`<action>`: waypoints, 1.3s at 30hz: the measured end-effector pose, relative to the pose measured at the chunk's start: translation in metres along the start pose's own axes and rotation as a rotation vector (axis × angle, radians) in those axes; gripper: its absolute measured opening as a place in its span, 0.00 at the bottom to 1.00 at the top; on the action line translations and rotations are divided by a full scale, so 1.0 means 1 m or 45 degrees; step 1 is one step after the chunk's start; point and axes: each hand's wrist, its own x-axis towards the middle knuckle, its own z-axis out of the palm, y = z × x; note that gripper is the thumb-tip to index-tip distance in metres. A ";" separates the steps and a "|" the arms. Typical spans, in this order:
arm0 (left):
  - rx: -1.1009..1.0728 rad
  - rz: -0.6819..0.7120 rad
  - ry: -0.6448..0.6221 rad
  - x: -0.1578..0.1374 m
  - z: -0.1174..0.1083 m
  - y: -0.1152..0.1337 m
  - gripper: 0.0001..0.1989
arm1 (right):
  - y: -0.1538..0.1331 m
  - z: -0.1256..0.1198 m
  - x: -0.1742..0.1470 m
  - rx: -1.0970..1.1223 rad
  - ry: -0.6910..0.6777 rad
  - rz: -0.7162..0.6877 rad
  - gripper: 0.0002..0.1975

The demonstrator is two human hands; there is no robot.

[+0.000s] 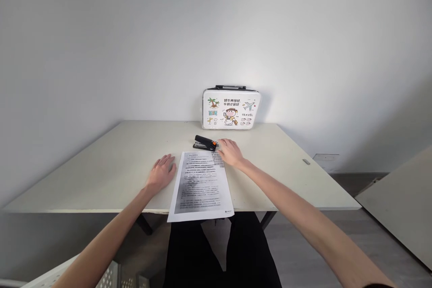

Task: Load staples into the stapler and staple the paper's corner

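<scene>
A black stapler point(204, 143) with an orange part near its right end lies on the table, its upper arm raised at the left. My right hand point(230, 152) is at the stapler's right end, thumb and fingers closed about it; the exact contact is too small to make out. Just below the stapler lies a printed sheet of paper point(202, 189), its lower edge hanging over the table's front. My left hand point(161, 173) rests flat on the table to the left of the sheet, fingers stretched out and holding nothing.
Against the wall at the back of the pale table point(111, 166) stands a white case point(216, 121) with cartoon prints and a black handle. A small grey object point(306, 161) sits near the right edge. Under the lower left is a white perforated item point(110, 275).
</scene>
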 end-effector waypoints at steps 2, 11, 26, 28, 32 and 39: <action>0.002 0.000 -0.001 0.000 0.001 0.000 0.25 | -0.017 -0.001 0.026 -0.020 -0.008 -0.040 0.25; 0.040 0.003 -0.008 -0.003 -0.004 0.002 0.25 | -0.059 -0.002 0.067 -0.034 -0.060 -0.008 0.16; 0.056 -0.065 -0.210 -0.002 -0.010 0.007 0.42 | 0.103 -0.079 -0.093 0.162 -0.019 -0.022 0.12; 0.080 -0.075 -0.208 -0.002 -0.012 0.008 0.44 | 0.114 -0.077 -0.114 0.195 -0.040 0.011 0.12; 0.089 -0.090 -0.219 -0.001 -0.016 0.010 0.43 | 0.123 -0.069 -0.147 0.298 -0.076 0.044 0.12; 0.056 -0.024 -0.204 -0.002 -0.014 0.000 0.37 | 0.129 -0.049 -0.171 0.508 0.053 0.045 0.16</action>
